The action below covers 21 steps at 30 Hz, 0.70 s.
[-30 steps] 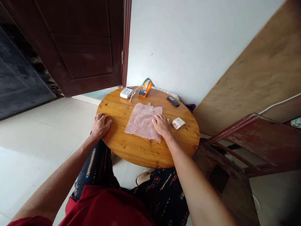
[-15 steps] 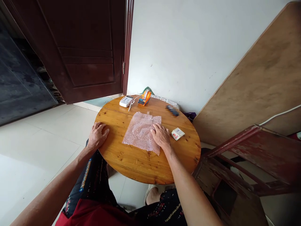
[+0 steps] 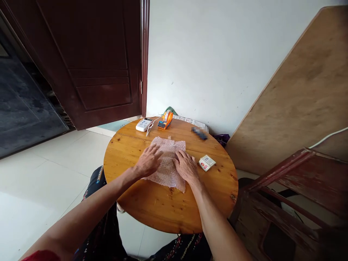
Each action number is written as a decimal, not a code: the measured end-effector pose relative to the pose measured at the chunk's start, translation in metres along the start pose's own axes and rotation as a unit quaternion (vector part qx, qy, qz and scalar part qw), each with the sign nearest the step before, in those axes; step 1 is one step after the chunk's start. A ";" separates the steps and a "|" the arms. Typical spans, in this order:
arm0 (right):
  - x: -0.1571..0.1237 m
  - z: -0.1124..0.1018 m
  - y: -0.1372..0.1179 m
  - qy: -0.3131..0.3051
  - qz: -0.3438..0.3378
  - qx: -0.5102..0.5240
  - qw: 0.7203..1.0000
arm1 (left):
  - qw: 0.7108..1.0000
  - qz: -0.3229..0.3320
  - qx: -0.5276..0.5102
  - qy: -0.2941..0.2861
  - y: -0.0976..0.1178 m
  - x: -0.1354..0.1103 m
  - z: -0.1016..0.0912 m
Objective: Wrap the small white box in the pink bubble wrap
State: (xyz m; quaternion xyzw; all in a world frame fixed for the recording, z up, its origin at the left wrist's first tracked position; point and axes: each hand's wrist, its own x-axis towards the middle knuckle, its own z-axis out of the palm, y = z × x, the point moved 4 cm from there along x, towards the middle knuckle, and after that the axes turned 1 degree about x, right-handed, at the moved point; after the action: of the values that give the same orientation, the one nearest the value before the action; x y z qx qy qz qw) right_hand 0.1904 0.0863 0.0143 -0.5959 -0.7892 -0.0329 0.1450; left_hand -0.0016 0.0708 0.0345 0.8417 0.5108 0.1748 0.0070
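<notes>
Lying under both hands (image 3: 149,160) (image 3: 186,166), bubble wrap (image 3: 169,171), flat on wooden table (image 3: 156,208)

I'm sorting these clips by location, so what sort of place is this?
Probably a room in a home, though a small workroom can't be ruled out: there is a dark panelled door, a pale tiled floor and a round wooden table with bubble wrap on it.

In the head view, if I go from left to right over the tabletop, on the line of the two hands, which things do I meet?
Left hand → bubble wrap → right hand → small white printed item.
</notes>
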 end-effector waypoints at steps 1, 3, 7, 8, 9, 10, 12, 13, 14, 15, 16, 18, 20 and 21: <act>0.000 0.000 0.001 0.001 -0.001 0.005 1.000 | 1.000 0.020 -0.002 -0.022 0.004 0.008 0.008; -0.001 0.000 0.003 0.000 0.004 0.014 1.000 | 0.998 0.027 -0.003 -0.051 0.003 0.016 0.022; -0.003 0.001 0.009 -0.002 0.026 0.008 1.000 | 1.000 0.023 -0.004 -0.016 -0.011 0.008 0.033; -0.003 0.002 0.010 -0.001 0.030 0.005 1.000 | 1.000 0.023 -0.004 -0.012 -0.013 0.005 0.034; -0.003 0.003 0.011 0.000 0.031 0.003 1.000 | 1.000 0.023 -0.005 -0.013 -0.014 0.004 0.035; -0.004 0.004 0.012 0.003 0.031 0.003 1.000 | 1.000 0.022 -0.007 -0.015 -0.016 0.003 0.036; -0.004 0.004 0.014 0.011 0.031 0.003 0.999 | 0.999 0.024 -0.013 -0.020 -0.016 0.003 0.037; -0.004 0.004 0.015 0.014 0.032 0.004 0.999 | 0.999 0.024 -0.016 -0.021 -0.016 0.004 0.037; -0.005 0.004 0.015 0.015 0.032 0.003 0.999 | 0.999 0.020 -0.018 -0.021 -0.016 0.004 0.035; -0.005 0.003 0.015 0.015 0.033 0.003 0.999 | 1.000 0.013 -0.018 -0.022 -0.015 0.005 0.034; -0.005 0.003 0.014 0.015 0.035 0.002 0.999 | 1.000 0.003 -0.016 -0.025 -0.014 0.005 0.031; -0.006 0.001 0.013 0.013 0.037 0.002 0.999 | 0.999 -0.003 -0.010 -0.040 -0.006 0.005 0.026; -0.006 0.002 0.011 0.012 0.039 0.002 0.999 | 0.998 0.030 -0.008 -0.061 0.009 0.003 0.022; -0.006 0.002 0.011 0.014 0.038 0.003 0.999 | 0.996 0.060 -0.012 -0.069 0.018 0.002 0.021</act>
State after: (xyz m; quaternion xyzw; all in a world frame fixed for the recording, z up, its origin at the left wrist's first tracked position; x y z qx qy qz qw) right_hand 0.2021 0.0840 0.0088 -0.6245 -0.7640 -0.0329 0.1590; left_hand 0.0210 0.0677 0.0190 0.8809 0.4552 0.1227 0.0413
